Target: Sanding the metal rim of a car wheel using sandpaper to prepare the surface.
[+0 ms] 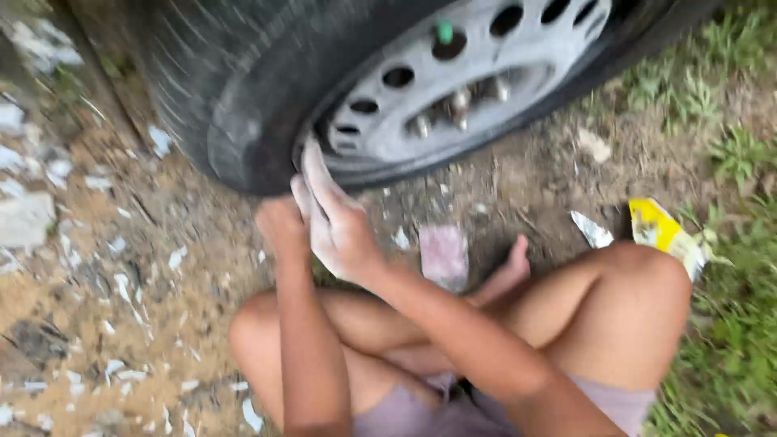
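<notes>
I sit cross-legged on the dirt in front of a car wheel. Its black tyre (227, 81) fills the top of the view around a grey steel rim (477, 57) with round holes, lug nuts and a green valve cap (444, 31). My right hand (333, 217) lies flat with its fingers stretched, pressed on the tyre's lower sidewall close to the rim. My left hand (280, 226) sits just left of it at the tyre's bottom edge, fingers curled. Motion blur hides whether it holds anything.
A pinkish flat stone (443, 255) lies on the ground just beyond my legs. A yellow wrapper (660, 231) and a white scrap (593, 231) lie to the right by the grass (728, 340). Pale chips litter the dirt (105, 267) on the left.
</notes>
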